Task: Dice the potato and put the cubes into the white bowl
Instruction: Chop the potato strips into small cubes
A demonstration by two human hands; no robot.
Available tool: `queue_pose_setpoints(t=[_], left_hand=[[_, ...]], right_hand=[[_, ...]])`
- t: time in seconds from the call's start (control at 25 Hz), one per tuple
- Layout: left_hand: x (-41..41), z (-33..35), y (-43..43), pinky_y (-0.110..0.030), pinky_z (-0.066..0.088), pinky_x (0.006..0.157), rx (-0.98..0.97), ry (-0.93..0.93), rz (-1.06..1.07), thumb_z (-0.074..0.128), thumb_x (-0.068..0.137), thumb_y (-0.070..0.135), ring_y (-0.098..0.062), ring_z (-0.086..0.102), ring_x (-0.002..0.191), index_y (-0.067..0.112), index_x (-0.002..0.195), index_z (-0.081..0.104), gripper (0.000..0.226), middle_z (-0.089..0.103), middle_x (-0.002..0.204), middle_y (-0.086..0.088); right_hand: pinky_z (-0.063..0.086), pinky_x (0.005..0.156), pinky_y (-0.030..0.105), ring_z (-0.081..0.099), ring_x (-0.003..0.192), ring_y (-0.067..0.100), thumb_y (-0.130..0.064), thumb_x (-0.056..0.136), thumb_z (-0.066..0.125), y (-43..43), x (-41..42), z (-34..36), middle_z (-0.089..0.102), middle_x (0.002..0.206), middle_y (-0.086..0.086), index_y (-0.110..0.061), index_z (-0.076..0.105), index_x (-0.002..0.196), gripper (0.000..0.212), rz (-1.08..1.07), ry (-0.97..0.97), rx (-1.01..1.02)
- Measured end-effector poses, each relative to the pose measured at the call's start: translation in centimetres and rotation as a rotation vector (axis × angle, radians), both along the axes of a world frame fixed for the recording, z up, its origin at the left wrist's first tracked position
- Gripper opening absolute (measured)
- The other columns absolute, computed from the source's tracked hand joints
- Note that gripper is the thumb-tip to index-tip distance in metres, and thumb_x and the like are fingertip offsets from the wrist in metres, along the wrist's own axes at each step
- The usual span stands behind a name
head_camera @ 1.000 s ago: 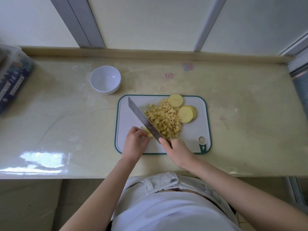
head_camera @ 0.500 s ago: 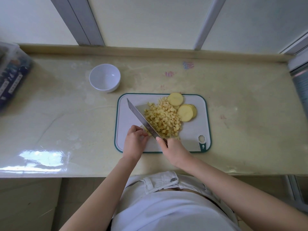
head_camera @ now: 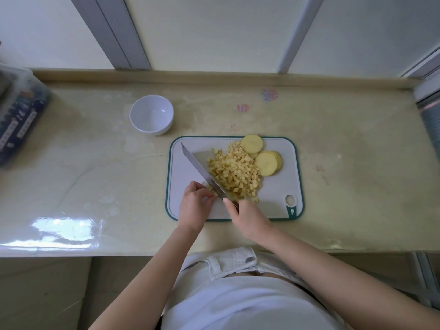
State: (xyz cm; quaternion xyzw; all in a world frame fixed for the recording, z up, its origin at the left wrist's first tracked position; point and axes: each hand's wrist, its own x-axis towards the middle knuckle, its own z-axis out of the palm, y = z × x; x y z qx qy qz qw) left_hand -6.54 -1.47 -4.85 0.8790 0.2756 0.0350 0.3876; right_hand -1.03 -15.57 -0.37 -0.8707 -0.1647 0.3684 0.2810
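A heap of small potato cubes lies on the white cutting board with a green rim. Round potato slices sit at the heap's far right. My right hand grips the handle of a long knife, whose blade runs diagonally along the heap's left side. My left hand has curled fingers pinching the last bit of potato strips just left of the blade. The white bowl stands on the counter, far left of the board, with nothing in it.
A clear plastic box with dark packets stands at the counter's left edge. A raised ledge and window frames run along the back. A grey object sits at the far right edge. The counter's front edge is close to my body.
The knife and both hands have stayed at the near left of the heap, with small chopping shifts. The view has tilted slightly.
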Motion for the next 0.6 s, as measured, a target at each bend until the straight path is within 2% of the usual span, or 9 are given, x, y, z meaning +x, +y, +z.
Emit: queue_pose_setpoints(t=[0.2,0.36,0.6], left_hand=[[-0.2,0.0,0.0,-0.023,0.044,0.077,0.001,-0.016,-0.009,0.073,0.079,0.01,-0.02,0.057,0.083,0.002,0.085,0.074,0.01,0.056,0.093,-0.006],[-0.4,-0.1,0.0,-0.022,0.044,0.078,0.013,-0.036,-0.021,0.072,0.08,0.008,-0.02,0.058,0.084,0.001,0.087,0.073,0.01,0.056,0.093,-0.006],[0.1,-0.2,0.0,-0.009,0.032,0.073,0.03,-0.018,0.005,0.07,0.08,0.005,-0.019,0.055,0.081,-0.001,0.083,0.072,0.007,0.056,0.091,-0.007]], right_hand=[[0.037,0.061,0.033,0.045,0.056,0.02,-0.048,0.099,0.036,-0.3,1.1,0.2,0.044,0.057,0.006,-0.011,0.041,0.06,0.054,-0.062,0.058,0.046],[0.031,0.056,0.032,0.037,0.051,0.017,-0.044,0.1,0.037,-0.2,1.0,1.1,0.036,0.053,0.003,-0.013,0.035,0.058,0.052,-0.085,0.055,0.101],[0.031,0.053,0.03,0.038,0.048,0.015,-0.041,0.1,0.041,-0.8,0.4,1.4,0.039,0.052,0.002,-0.012,0.038,0.058,0.05,-0.017,0.028,0.13]])
